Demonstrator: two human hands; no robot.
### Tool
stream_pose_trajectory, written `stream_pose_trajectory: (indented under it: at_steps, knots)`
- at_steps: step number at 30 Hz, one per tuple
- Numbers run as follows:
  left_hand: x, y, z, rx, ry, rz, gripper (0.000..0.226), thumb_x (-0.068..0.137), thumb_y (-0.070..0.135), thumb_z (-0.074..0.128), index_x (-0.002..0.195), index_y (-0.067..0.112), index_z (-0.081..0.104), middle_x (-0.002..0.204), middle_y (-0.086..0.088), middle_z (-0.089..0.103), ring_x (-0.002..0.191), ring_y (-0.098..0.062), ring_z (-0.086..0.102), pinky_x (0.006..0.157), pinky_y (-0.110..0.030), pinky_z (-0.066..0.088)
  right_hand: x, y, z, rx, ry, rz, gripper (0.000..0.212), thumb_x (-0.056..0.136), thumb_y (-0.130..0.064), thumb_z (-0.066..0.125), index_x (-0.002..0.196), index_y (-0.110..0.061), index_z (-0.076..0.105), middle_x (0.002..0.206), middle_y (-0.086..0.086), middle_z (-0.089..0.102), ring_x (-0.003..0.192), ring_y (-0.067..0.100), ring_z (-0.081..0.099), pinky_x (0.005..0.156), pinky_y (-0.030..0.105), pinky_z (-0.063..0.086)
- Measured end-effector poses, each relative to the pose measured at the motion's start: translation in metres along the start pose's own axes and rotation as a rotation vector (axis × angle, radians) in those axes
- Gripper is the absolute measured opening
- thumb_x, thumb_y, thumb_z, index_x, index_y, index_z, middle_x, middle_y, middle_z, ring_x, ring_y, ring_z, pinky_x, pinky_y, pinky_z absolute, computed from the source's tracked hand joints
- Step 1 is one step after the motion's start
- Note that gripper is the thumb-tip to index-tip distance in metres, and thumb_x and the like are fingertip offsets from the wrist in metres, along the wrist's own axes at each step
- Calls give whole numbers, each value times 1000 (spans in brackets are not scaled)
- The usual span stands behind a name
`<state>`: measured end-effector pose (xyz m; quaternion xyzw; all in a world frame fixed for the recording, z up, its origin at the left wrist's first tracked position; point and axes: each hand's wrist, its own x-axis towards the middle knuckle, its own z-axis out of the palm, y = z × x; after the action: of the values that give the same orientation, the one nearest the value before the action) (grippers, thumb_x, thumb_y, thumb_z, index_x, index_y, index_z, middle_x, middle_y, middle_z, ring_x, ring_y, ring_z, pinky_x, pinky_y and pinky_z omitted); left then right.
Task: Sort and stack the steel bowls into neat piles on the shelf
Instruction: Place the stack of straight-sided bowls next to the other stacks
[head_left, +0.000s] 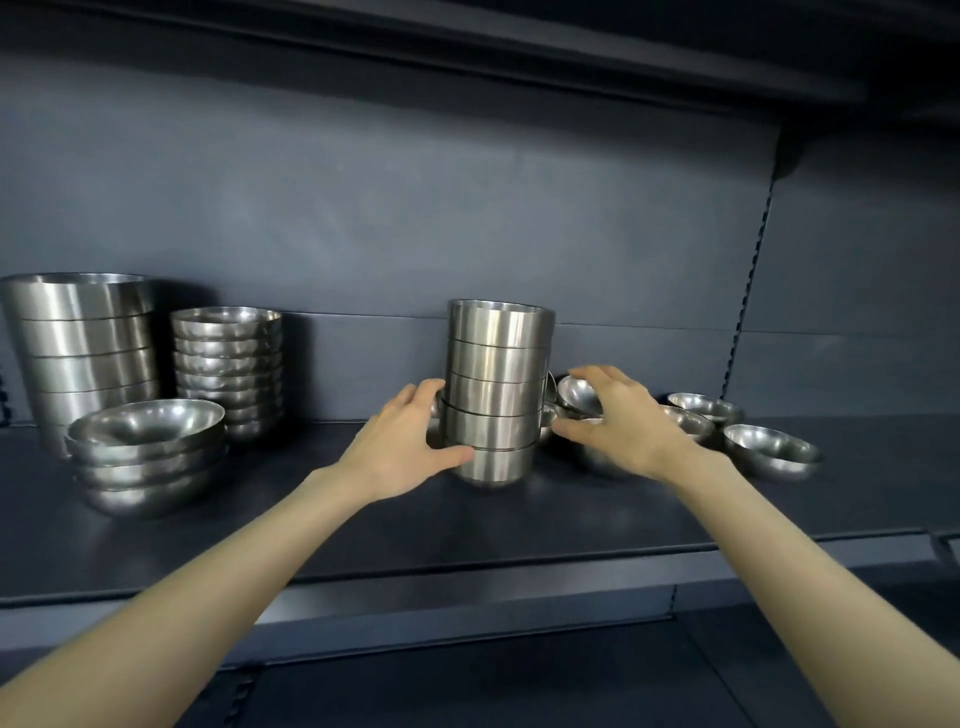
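Right now your left hand (410, 441) grips the lower bowls of the centre stack (498, 364), thumb across the front, fingers curled round the back. Your right hand (618, 421) hangs wide open at the stack's 3 o'clock, thumb just beside it; contact cannot be told. Loose small bowls (771, 449) lie beyond on the shelf (363, 519); three other piles (228, 364) stand at 9 o'clock.

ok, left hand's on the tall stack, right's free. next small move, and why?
Probably close the right hand onto the right side of the stack of straight-sided steel bowls. The left hand grips only its lower left, the right hangs open beside it, and loose round bowls crowd that side, so a two-handed hold looks steadier.
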<state>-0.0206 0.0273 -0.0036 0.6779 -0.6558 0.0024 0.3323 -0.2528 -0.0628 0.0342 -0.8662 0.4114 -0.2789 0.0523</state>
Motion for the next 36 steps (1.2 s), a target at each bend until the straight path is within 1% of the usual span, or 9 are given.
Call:
stream_pose_trajectory:
  at_steps: [7, 12, 15, 19, 23, 27, 30, 33, 36]
  knots:
    - [26, -12, 35, -262, -31, -166, 102, 71, 49, 78, 148, 19, 19, 147, -3, 35, 131, -19, 39, 107, -32, 35, 36, 32, 35, 243, -16, 22, 80, 79, -47, 74, 143, -17, 37, 134, 1, 52, 124, 20, 46, 89, 23, 30]
    - [38, -20, 51, -416, 9, -197, 80, 68, 45, 82, 128, 33, 31, 129, 8, 47, 118, -10, 47, 90, -17, 40, 53, 40, 50, 450, -52, 47, 90, 72, -55, 76, 145, -24, 32, 115, -23, 45, 115, 12, 52, 90, 24, 37]
    - [43, -23, 59, -469, 5, -217, 83, 66, 47, 82, 129, 29, 31, 125, 5, 49, 116, -15, 52, 95, -28, 47, 60, 39, 54, 534, -50, 65, 100, 62, -66, 76, 144, -28, 33, 107, -34, 46, 109, 6, 56, 91, 25, 42]
    - [45, -24, 67, -488, 14, -219, 108, 66, 46, 83, 147, 26, 14, 143, 7, 38, 130, -14, 41, 109, -35, 37, 70, 39, 60, 673, -98, 85, 111, 50, -73, 74, 143, -30, 32, 112, -29, 54, 112, 3, 56, 87, 28, 50]
    - [44, -26, 72, -522, 47, -231, 109, 64, 46, 84, 148, 26, 17, 131, 16, 42, 123, -7, 43, 98, -23, 38, 71, 39, 69, 787, -123, 103, 97, 56, -66, 78, 138, -34, 36, 126, -15, 57, 111, 4, 58, 77, 32, 56]
    - [38, -28, 68, -538, 80, -239, 108, 60, 47, 85, 146, 25, 24, 124, 20, 46, 119, -7, 47, 95, -22, 40, 70, 34, 72, 851, -96, 82, 68, 69, -51, 81, 124, -39, 42, 120, -17, 60, 101, 3, 63, 74, 35, 59]
    - [27, -36, 60, -537, 107, -245, 109, 58, 48, 86, 146, 24, 27, 127, 17, 49, 122, -9, 48, 104, -31, 43, 69, 23, 79, 861, -100, 60, 69, 67, -51, 81, 123, -39, 43, 118, -18, 59, 104, 2, 61, 76, 39, 60]
    - [13, -49, 47, -516, 136, -276, 105, 56, 49, 87, 142, 25, 32, 130, 13, 53, 120, -9, 51, 103, -33, 45, 70, 4, 89, 868, -110, 29, 78, 61, -57, 80, 127, -38, 44, 115, -21, 58, 102, -3, 61, 72, 34, 61]
    - [-1, -67, 30, -512, 173, -303, 95, 56, 48, 88, 134, 33, 36, 119, 22, 56, 114, -4, 55, 98, -26, 45, 75, -21, 102, 882, -152, -1, 58, 64, -55, 80, 111, -46, 47, 107, -21, 61, 93, -4, 63, 70, 29, 60]
